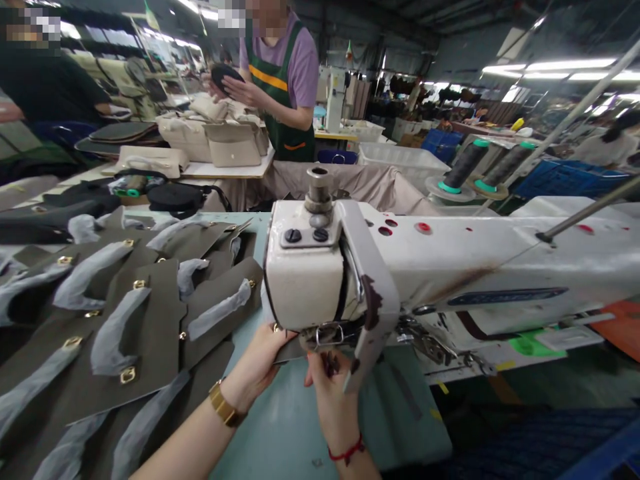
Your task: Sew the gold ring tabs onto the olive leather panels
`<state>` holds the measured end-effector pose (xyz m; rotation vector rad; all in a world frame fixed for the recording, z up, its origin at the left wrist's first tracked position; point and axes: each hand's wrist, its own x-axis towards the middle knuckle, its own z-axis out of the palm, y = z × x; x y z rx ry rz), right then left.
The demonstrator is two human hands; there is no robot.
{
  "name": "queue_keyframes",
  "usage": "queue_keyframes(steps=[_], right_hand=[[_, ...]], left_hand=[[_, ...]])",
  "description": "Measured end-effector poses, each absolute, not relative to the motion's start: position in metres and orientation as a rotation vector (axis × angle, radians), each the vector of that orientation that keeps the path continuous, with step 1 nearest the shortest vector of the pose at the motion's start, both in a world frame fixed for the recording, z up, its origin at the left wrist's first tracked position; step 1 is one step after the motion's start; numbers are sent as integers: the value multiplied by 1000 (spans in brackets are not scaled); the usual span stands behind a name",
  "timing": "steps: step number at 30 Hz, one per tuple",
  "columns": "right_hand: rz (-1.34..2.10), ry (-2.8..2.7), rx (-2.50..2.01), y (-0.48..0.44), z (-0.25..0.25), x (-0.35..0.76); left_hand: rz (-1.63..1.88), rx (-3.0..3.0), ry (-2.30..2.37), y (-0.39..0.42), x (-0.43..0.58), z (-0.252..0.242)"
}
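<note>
Workshop table (280,427), left hand (260,363), right hand (333,393) on leather piece (290,350)

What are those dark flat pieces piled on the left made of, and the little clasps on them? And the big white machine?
The dark pieces look like olive-brown leather or a synthetic imitation: matte, stiff, cleanly cut edges; which one I cannot tell. The clasps look like gold-toned metal, since they glint. The machine seems to be painted metal: glossy cream coat, chipped dark at the edge near the right hand.

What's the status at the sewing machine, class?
Left hand gripping dark leather piece under machine head. Right hand pinching beside it. Stacked leather pieces lie left.
</note>
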<state>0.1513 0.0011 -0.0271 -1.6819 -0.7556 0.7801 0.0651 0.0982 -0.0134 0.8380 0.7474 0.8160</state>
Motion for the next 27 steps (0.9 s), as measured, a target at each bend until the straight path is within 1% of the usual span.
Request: queue_keyframes(steps=[10, 19, 27], right_hand=[[721, -705, -1640, 3, -28, 147], [781, -715, -1675, 0, -19, 150], [814, -785, -1652, -5, -17, 147]], left_hand=[[638, 984, 739, 107, 59, -26], [293, 902, 701, 108, 35, -21], [283, 1007, 687, 113, 38, -14]])
